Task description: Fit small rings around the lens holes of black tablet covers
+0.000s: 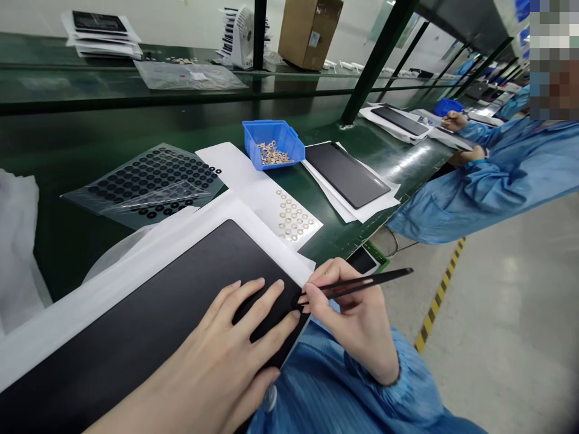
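A large black panel (181, 289) lies in front of me on white sheets (113, 295). My left hand (230, 343) rests flat on it with the fingers spread. At the panel's right corner, my right hand (348, 313) grips a pair of black tweezers (384, 277). The tweezers' tips are close to a dark round spot near that corner, partly hidden by my fingers. Beyond the panel, a white sheet (253, 187) carries rows of small gold-coloured rings (294, 217). To its left lies a clear sheet of black ring stickers (158, 175).
A blue bin (271, 141) of small gold-coloured rings stands behind. To its right, a dark panel (346, 175) lies on white sheets. A co-worker in a blue smock (493, 175) works farther along the bench. A shelf holds a cardboard box (310, 33) and a white fan (244, 36).
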`<action>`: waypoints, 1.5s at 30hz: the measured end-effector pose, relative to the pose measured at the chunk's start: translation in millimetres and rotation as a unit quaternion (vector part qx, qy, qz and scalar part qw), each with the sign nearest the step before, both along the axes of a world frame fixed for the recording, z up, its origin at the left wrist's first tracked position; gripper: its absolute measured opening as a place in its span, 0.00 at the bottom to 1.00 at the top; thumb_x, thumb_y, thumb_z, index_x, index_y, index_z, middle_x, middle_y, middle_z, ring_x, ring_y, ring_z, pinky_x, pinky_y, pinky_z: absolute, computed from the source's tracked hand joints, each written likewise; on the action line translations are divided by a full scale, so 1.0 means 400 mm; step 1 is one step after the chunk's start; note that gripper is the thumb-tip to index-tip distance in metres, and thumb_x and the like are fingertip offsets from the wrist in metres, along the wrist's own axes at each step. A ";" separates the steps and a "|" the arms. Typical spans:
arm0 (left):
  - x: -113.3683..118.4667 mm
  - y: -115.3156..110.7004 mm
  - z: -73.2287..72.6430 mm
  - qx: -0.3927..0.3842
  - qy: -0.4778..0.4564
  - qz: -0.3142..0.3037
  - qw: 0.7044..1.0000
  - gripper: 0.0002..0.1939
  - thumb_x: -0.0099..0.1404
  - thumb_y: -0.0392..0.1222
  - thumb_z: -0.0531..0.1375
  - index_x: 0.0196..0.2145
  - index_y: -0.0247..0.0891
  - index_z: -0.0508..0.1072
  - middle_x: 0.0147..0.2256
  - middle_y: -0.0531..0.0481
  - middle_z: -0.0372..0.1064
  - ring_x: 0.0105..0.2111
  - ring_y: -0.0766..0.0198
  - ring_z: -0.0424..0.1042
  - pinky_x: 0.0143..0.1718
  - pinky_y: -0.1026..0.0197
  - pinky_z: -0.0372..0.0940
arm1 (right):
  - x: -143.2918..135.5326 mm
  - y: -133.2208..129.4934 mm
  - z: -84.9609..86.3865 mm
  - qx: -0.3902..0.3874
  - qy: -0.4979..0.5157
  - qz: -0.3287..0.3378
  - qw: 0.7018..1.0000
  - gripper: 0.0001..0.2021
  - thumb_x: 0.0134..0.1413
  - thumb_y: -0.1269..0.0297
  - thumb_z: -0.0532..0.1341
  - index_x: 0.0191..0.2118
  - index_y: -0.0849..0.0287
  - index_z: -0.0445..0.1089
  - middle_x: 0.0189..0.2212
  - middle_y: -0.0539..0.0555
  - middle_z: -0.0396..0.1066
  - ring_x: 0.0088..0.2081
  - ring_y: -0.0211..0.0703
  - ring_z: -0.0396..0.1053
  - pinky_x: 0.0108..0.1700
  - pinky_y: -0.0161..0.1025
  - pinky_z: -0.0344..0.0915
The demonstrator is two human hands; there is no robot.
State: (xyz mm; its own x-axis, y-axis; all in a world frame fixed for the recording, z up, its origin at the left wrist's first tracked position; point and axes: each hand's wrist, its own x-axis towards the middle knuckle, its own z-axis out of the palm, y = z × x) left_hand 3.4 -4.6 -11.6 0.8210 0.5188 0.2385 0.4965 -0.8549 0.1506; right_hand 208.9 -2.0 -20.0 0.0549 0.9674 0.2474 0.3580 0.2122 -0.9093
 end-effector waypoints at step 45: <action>-0.022 0.010 -0.009 0.033 0.037 0.030 0.998 0.29 0.68 0.42 0.53 0.66 0.49 0.55 0.66 0.53 0.50 0.65 0.38 0.48 0.57 0.31 0.59 | 0.040 0.037 -0.013 0.042 0.085 0.117 0.989 0.04 0.53 0.69 0.66 0.31 0.58 0.70 0.27 0.51 0.72 0.26 0.38 0.74 0.27 0.33 0.73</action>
